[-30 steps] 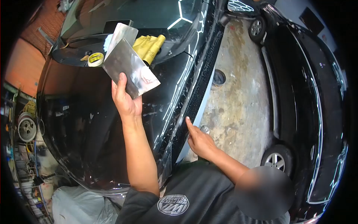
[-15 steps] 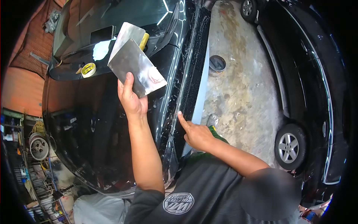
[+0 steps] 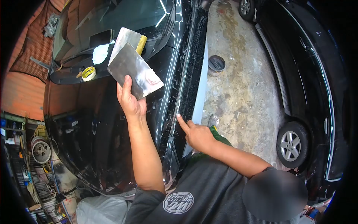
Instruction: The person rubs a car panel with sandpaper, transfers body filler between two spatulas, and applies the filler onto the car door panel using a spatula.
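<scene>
My left hand is closed on two flat metal putty plates, thumb on top, held up above the hood of a black car. The front plate carries a smear of pale pinkish paste near its right corner. Behind it, the second plate sticks out at an angle. My right hand holds nothing; its index finger points out to the car's fender edge, the other fingers partly bent. The fingertip looks whitish and appears to touch the edge.
Near the windshield lie a yellow tape roll, a pale blue cloth, a dark phone-like slab and a yellow cylinder. A dark bucket stands on the concrete floor. Another black car is parked at right.
The plates and my left hand have dropped slightly in view. My right fingertip sits a little lower along the fender edge. The view itself has shifted slightly.
</scene>
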Available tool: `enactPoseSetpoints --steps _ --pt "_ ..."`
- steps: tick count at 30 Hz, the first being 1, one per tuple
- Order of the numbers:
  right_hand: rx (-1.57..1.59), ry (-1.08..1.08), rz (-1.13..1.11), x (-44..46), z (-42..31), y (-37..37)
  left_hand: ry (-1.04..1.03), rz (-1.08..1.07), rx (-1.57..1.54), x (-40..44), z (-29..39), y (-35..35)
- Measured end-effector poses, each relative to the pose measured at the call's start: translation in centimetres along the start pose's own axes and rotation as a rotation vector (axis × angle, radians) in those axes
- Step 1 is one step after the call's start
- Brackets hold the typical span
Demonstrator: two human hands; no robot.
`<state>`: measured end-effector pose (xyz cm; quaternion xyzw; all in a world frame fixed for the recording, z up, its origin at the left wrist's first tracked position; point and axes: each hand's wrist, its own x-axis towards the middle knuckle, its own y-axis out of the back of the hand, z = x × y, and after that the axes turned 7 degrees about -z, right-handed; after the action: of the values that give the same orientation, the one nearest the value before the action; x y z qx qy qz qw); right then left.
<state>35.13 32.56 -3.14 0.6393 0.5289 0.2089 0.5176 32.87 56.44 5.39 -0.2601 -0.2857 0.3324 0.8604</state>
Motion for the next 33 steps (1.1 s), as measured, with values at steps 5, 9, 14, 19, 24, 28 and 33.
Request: enactPoseSetpoints --steps 5,9,14,19,24,28,33 --pt "-0.079 -0.014 0.120 1.4 1.2 1.4 -0.007 0.006 0.000 0.1 0.0 0.3" --pt "-0.118 0.058 0.102 0.5 0.8 1.1 0.000 0.006 0.005 0.1 0.0 0.2" --pt "0.089 0.399 -0.033 -2.4 0.3 1.9 0.018 -0.012 0.015 0.1 0.0 0.3" --pt "0.364 0.188 0.061 -3.4 2.9 1.8 0.019 0.030 0.033 0.1 0.1 0.9" --pt "0.226 -0.248 -0.141 -5.7 12.8 -6.3 0.014 0.062 0.027 0.1 0.4 1.1" --pt "0.107 -0.541 -0.695 -9.7 23.1 -21.8 0.045 0.132 0.081 0.1 0.0 1.2" --pt "0.296 -0.699 -0.922 -11.6 27.6 -32.3 0.001 0.205 0.243 0.2 -0.8 0.8"
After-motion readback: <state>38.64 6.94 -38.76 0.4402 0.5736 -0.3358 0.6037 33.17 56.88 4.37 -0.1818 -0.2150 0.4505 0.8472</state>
